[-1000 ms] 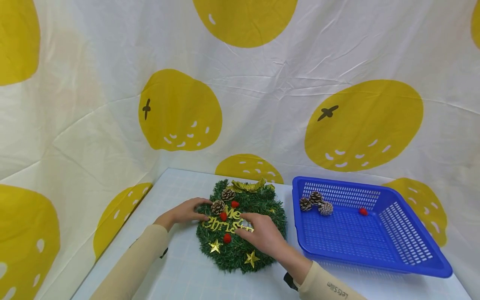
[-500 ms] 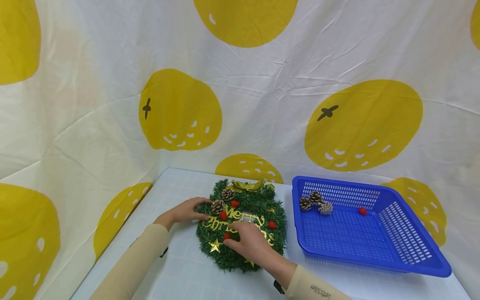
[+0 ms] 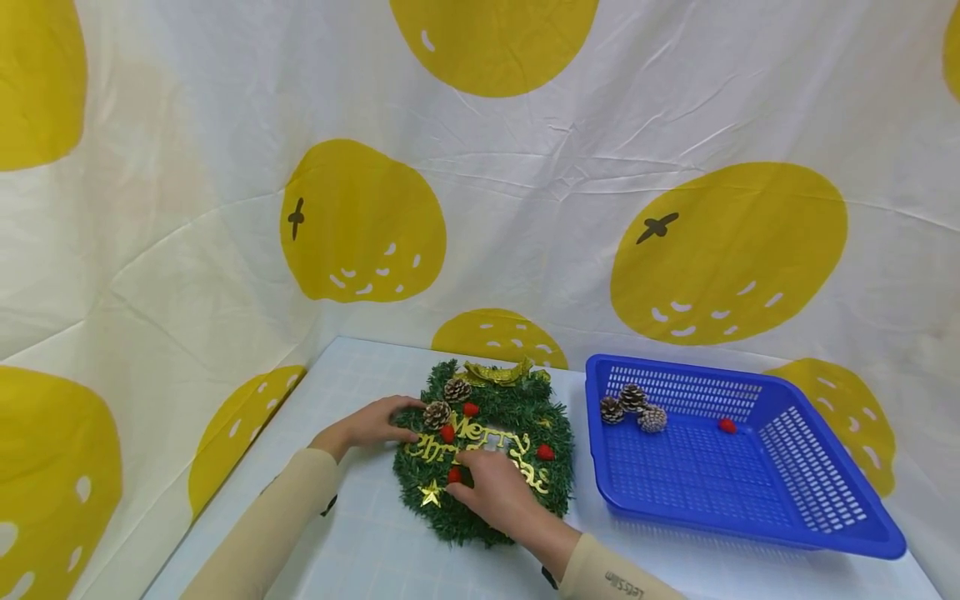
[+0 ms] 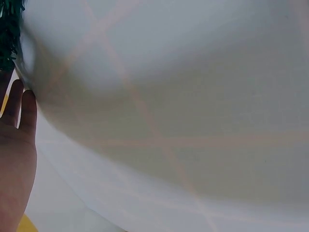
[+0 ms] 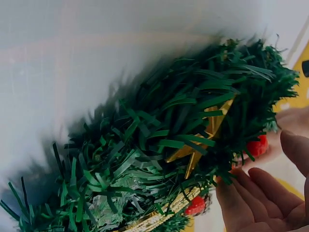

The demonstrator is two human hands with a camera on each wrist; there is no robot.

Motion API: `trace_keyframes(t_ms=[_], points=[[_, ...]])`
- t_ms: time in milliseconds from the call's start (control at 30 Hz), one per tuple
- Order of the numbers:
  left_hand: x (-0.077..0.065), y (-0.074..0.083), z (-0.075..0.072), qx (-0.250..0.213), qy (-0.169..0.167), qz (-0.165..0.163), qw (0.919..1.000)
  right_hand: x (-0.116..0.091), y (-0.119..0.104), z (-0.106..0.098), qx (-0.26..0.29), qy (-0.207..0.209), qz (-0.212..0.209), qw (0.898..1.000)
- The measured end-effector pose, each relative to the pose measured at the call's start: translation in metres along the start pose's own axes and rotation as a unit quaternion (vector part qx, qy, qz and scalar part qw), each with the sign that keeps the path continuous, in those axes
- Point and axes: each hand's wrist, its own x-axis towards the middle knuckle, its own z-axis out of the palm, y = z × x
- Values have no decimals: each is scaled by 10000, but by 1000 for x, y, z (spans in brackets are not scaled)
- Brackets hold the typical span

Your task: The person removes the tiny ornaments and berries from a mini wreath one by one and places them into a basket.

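A green Christmas wreath (image 3: pixel 517 396) lies on the table, bearing gold lettering (image 3: pixel 480 429), gold stars (image 3: pixel 431 493), red berries (image 3: pixel 545 452) and pine cones (image 3: pixel 437 414). My left hand (image 3: pixel 369 423) rests against the wreath's left edge, its fingers fairly straight in the left wrist view. Over the lower middle of the wreath is my right hand (image 3: pixel 497 492), its thumb and fingers spread apart. A red berry (image 3: pixel 454 474) shows in that gap, and the hand covers part of the lettering. In the right wrist view the fingertips are close to the wreath; contact is unclear.
A blue plastic basket (image 3: pixel 600 483) stands on the right of the table (image 3: pixel 375 542). It holds several things: pine cones (image 3: pixel 632 397) in its back left corner and a red berry (image 3: pixel 727 425) near its back wall. A fruit-patterned cloth (image 3: pixel 525 225) hangs behind.
My right hand has moved left and slightly down over the wreath, uncovering the right end of the lettering and a red berry, and covering the lower star. My left hand stays put.
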Motion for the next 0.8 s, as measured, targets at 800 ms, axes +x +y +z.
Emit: trace_keyframes(t_ms=[800], points=[[1, -4, 1, 52, 15, 54, 10000, 4, -2, 14, -971, 494, -244, 9938]])
